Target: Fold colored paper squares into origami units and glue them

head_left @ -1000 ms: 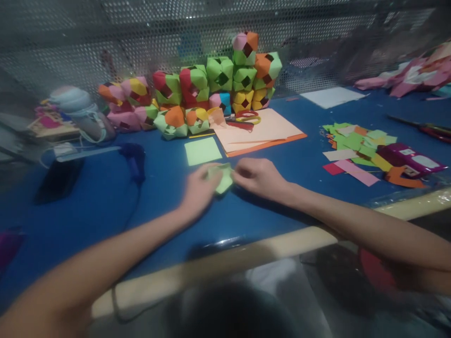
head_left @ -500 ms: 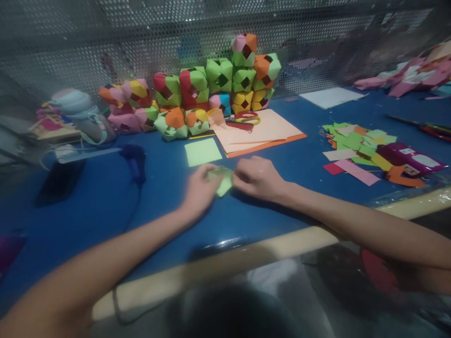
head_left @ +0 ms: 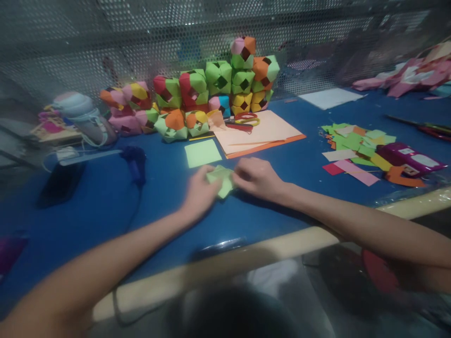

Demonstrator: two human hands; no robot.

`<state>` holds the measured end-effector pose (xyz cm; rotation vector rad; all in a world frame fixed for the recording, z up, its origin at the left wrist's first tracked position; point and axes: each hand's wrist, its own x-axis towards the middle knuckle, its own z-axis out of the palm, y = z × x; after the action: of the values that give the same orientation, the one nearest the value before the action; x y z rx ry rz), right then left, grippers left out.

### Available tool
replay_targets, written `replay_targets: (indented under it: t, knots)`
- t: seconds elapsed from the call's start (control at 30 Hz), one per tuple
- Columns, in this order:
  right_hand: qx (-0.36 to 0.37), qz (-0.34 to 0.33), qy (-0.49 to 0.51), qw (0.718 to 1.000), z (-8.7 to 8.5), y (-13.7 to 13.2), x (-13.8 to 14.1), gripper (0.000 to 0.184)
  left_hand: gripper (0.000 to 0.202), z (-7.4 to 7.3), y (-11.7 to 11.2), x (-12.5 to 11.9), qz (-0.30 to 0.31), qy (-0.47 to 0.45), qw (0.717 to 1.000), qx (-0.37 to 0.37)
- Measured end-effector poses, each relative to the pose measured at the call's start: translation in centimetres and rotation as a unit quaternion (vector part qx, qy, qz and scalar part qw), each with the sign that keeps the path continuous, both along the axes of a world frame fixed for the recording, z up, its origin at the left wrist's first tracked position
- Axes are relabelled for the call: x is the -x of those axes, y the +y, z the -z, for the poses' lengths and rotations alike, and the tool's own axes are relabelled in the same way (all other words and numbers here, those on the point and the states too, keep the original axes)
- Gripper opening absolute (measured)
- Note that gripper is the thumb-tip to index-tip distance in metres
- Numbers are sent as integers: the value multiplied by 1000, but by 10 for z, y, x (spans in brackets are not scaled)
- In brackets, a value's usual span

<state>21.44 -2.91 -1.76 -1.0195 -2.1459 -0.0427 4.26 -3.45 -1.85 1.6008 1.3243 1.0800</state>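
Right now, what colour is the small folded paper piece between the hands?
Pale green; the small folded paper piece shows best in the head view.

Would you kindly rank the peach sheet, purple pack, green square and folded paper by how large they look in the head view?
1. Peach sheet
2. Purple pack
3. Green square
4. Folded paper, by its visible part; the left hand covers some.

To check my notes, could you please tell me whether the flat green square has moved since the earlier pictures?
No: the green square sits at the same spot beside the peach sheet.
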Motion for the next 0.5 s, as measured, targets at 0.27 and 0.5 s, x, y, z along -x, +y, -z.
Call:
replay_targets:
  t: [0.27, 0.5]
  knots:
    - [75, -16, 39, 996, -2, 1, -1, 21, 14, -1, 1, 0, -21, 18, 1000, 2]
    - [279, 5, 145, 949, -8, -3, 8, 27, 12, -7, -4, -2, -45, 54, 997, -23]
